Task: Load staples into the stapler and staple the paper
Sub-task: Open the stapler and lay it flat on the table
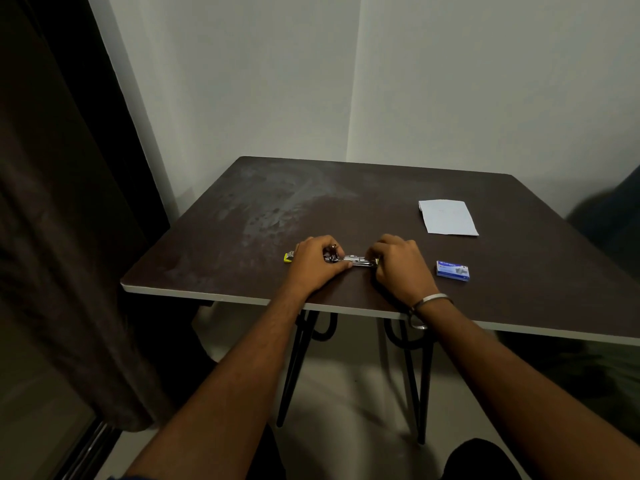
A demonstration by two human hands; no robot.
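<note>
Both hands are down on the stapler near the front edge of the dark table, and this looks like the loading step: the metal magazine shows bright between the hands, so the stapler seems to be lying opened out flat. The left hand is curled over its left part, thumb pressed along the near side, pinning it down; a yellow tip pokes out past the knuckles on the left. The right hand has its fingers bunched tight at the right end, though whether it pinches a strip of staples or just the stapler's end I cannot tell. The long axis runs left to right, roughly parallel to the table's front edge; which end is the nose I cannot make out. The blue staple box sits just right of the right hand, closed as far as I can judge. The folded paper waits farther back on the right, untouched. Next, I'd say, staples seated in the channel, then the top swung shut.
</note>
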